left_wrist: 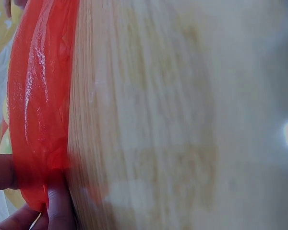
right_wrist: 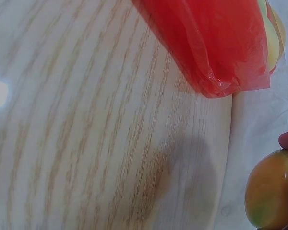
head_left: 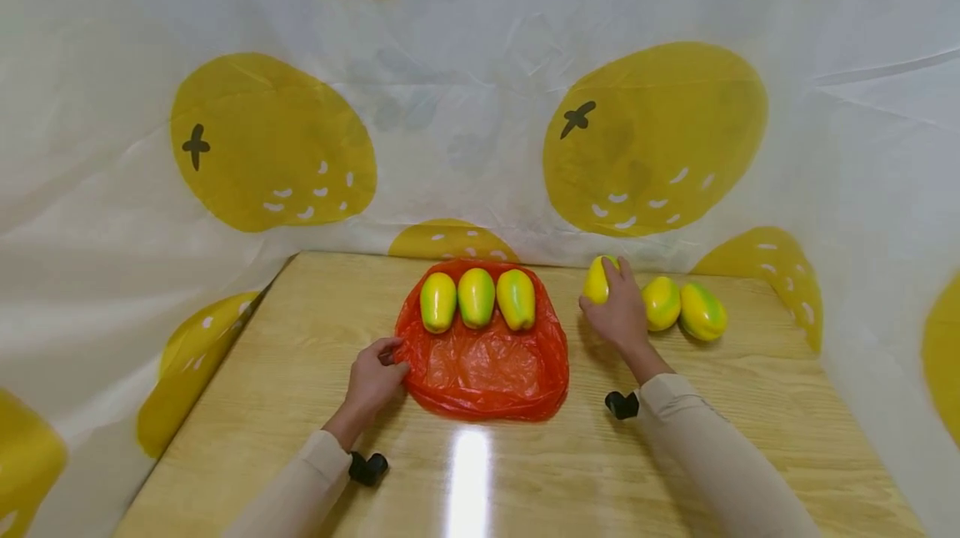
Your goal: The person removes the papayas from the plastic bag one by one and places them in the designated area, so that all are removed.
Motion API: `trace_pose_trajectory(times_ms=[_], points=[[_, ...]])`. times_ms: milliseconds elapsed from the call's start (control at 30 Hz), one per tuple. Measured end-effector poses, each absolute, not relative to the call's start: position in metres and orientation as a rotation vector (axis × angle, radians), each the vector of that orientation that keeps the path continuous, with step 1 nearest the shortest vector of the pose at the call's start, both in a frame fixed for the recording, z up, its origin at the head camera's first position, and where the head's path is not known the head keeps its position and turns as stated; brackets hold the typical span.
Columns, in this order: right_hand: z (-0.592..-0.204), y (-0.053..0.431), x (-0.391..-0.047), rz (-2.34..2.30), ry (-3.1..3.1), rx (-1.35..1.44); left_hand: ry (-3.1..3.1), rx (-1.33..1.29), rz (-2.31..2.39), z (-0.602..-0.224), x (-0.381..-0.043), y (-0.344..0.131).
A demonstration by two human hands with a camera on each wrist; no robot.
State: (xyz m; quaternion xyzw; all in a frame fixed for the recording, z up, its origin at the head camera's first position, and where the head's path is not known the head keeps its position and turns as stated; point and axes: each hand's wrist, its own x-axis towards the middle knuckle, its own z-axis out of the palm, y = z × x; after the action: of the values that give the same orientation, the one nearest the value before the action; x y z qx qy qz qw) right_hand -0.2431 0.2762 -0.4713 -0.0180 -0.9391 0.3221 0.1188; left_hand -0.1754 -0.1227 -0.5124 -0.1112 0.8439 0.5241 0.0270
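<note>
A red plastic bag (head_left: 480, 400) lies on the table with its mouth spread wide and its rim rolled. Inside, along its far side, three glossy yellow-green fruits (head_left: 476, 298) stand in a row; they look like mangoes or small papayas. My left hand (head_left: 375, 375) pinches the bag's left rim, and in the left wrist view the red film (left_wrist: 43, 96) passes between thumb and fingers. To the right of the bag, my right hand (head_left: 618, 309) grips another yellow-green fruit (head_left: 597, 281). That fruit (right_wrist: 271, 191) shows only partly at the right wrist view's edge.
Two more yellow-green fruits (head_left: 662, 303) (head_left: 703, 312) lie side by side on the wooden table (head_left: 330, 304), right of my right hand. A white cloth (head_left: 480, 146) printed with big yellow fruit hangs behind the table and along its sides.
</note>
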Motion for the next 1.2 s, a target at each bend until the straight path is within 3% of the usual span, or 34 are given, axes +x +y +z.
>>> trace_pose_trajectory(times_ms=[1200], points=[[-0.4696,0.2791,-0.2435,0.968,-2.771,-0.068,2.585,-0.361,1.594,-0.5086,-0.1752,-0.1216]])
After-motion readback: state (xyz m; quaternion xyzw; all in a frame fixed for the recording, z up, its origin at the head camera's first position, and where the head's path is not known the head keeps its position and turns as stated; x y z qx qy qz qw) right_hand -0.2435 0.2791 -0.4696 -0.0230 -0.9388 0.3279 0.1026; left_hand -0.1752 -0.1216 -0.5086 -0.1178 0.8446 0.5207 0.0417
